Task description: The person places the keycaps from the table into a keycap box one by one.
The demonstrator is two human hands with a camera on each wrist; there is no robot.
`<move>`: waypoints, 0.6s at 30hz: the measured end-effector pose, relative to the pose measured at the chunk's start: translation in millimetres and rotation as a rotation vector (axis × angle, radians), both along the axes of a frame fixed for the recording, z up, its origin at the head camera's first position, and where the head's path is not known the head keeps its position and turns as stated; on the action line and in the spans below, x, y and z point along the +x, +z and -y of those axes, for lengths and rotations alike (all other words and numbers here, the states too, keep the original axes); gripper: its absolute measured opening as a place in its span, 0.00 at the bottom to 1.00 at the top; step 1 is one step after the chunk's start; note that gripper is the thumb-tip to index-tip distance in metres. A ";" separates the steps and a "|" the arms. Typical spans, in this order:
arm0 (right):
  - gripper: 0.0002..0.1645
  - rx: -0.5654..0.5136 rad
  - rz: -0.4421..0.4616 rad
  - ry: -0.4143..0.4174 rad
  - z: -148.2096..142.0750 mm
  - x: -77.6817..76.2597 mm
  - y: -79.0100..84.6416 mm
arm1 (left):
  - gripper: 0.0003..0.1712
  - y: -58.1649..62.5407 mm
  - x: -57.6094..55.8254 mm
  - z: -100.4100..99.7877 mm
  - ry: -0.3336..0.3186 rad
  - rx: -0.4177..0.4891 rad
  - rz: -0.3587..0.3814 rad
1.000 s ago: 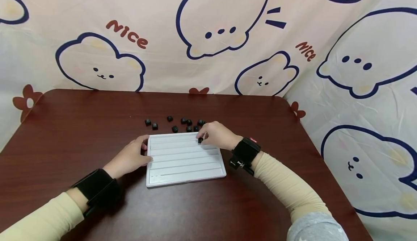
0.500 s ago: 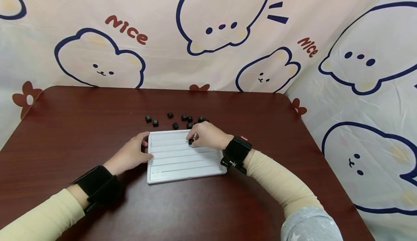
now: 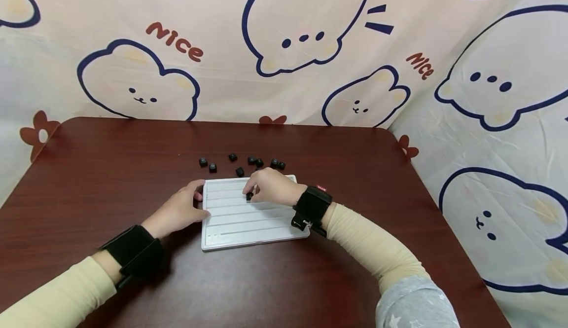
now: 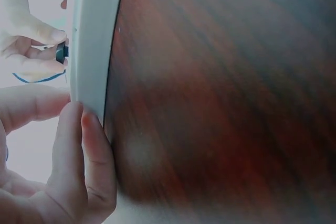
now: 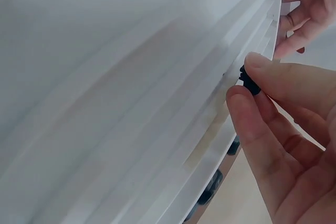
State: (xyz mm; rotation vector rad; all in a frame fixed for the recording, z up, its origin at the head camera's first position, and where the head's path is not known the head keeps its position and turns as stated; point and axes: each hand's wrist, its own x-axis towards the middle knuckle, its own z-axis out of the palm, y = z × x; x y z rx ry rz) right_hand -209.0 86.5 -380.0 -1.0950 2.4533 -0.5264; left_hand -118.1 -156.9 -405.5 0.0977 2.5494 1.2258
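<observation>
A white ridged tray (image 3: 257, 230) with a raised rim lies on the table. At its left edge my left hand (image 3: 179, 210) grips the rim, thumb on top and fingers against the side, as the left wrist view shows. Over the upper middle of the tray, my right hand (image 3: 276, 188) pinches a small black keycap (image 5: 251, 81) between thumb and fingertip. In the left wrist view the keycap (image 4: 61, 52) is close to the tray's surface; whether it touches cannot be told. Fingers partly cover it in the head view.
Several loose black keycaps (image 3: 232, 157) lie on the brown table (image 3: 133, 155) just beyond the tray's far edge, some behind the right hand. A patterned cloth (image 3: 230, 86) hangs behind the table and along the right side.
My right hand has moved left across the tray with the keycap in its fingers, from near the right corner to the middle. The left hand stays on the tray's edge.
</observation>
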 end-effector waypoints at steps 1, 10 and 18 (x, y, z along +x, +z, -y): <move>0.13 0.002 0.002 0.003 1.7 0.4 0.2 | 0.48 -0.7 -0.2 0.0 -0.001 0.000 0.002; 0.13 -0.008 0.001 0.029 12.7 4.6 4.1 | 0.48 -2.1 -0.2 0.8 0.003 0.001 0.004; 0.13 0.005 0.001 0.060 25.4 6.7 2.7 | 0.50 0.2 0.8 0.6 0.001 0.000 0.005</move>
